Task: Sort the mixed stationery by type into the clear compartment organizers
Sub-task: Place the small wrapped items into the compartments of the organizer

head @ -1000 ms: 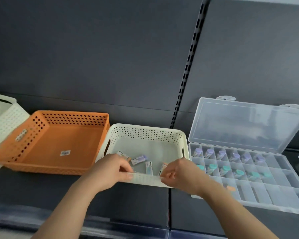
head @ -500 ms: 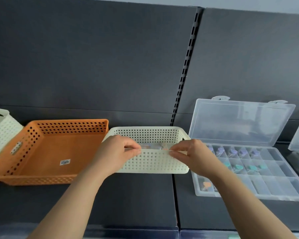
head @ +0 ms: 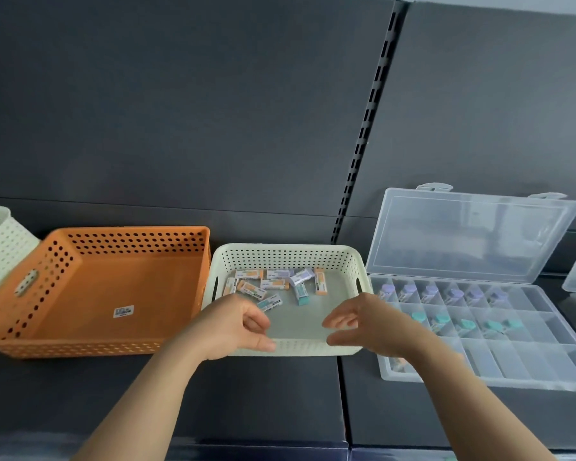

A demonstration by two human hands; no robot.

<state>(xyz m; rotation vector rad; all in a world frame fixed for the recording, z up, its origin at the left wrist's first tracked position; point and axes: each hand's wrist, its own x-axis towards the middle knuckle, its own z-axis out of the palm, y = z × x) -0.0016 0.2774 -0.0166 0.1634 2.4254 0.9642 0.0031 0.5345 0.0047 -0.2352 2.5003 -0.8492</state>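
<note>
head cam, both hands in view. left hand (head: 233, 327) and right hand (head: 376, 324) hover at the near rim of the white basket (head: 300, 349), palms facing each other. left fingers (head: 256, 319) are loosely curled and hold nothing; the left thumb (head: 263, 344) lies along the rim, and i cannot tell whether it touches. right fingers (head: 336, 319) are relaxed, pointing toward the left hand, also holding nothing. the erasers (head: 273, 284) lie in a loose heap on the basket floor, just beyond both sets of fingertips, against the far wall; sleeves show orange, teal and purple ends. the organizer (head: 546, 327) sits just outboard of the right hand, partly under the wrist, with its lid (head: 473, 234) standing open at the back. purple pieces (head: 429, 291) fill its far row, teal pieces (head: 441, 319) the next row nearer the knuckles. the orange basket (head: 130, 281) sits outboard of the left hand, touching the white one.
</note>
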